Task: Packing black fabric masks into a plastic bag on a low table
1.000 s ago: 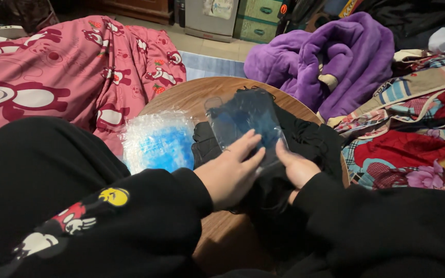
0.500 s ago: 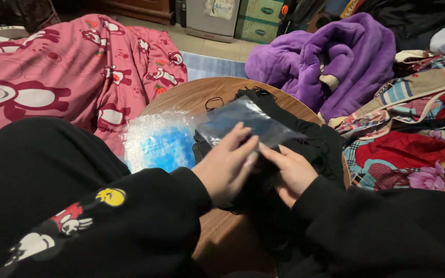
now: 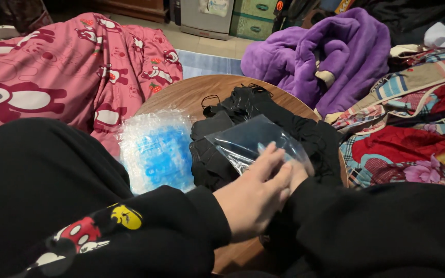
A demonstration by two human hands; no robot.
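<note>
The clear plastic bag lies on top of a pile of black garments toward the right edge of the round wooden table, its near end under the person's hands. The left hand lies flat, fingers together and stretched forward, pressing on the bag's near corner, which would pin the slippery film so it does not slide off the cloth. The right hand is mostly hidden behind the left; only a bit of it shows at the bag's edge, touching the plastic, and I cannot tell whether it pinches the film or merely rests there. The bag looks flat and see-through (the dark cloth shows through it), and whether anything is inside cannot be made out. Just beside the garments, at the table's left edge, sits a stack of clear bags with blue showing through, apart from both hands and probably kept within easy reach. A thin black loop lies on the bare wood beyond the pile. Around the table lie a pink printed blanket to the left, a purple fleece robe past the far edge, and bright floral bedding to the right.
</note>
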